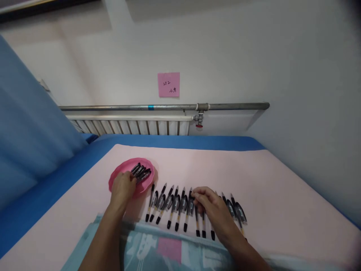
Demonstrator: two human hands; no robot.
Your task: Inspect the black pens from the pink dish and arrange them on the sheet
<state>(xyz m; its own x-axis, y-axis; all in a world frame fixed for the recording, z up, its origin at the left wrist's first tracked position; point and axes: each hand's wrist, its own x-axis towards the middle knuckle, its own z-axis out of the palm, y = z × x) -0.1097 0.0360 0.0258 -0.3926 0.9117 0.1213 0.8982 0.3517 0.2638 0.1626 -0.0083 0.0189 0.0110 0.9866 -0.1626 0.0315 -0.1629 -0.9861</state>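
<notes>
A pink plate (120, 174) on the pink table cover holds several black pens (141, 173). My left hand (122, 189) rests over the plate's near edge, its fingertips closed on the pens in the plate. A row of several black pens (172, 205) lies side by side in front of me. My right hand (211, 207) lies on the middle of that row, fingers curled and pinched on one pen (191, 199).
The pink cover (267, 188) lies over a blue table (180, 142). A radiator and a metal pipe (163, 107) run along the wall behind, with a pink note (168, 84) above. Blue curtain hangs at left. Patterned cloth lies at the near edge.
</notes>
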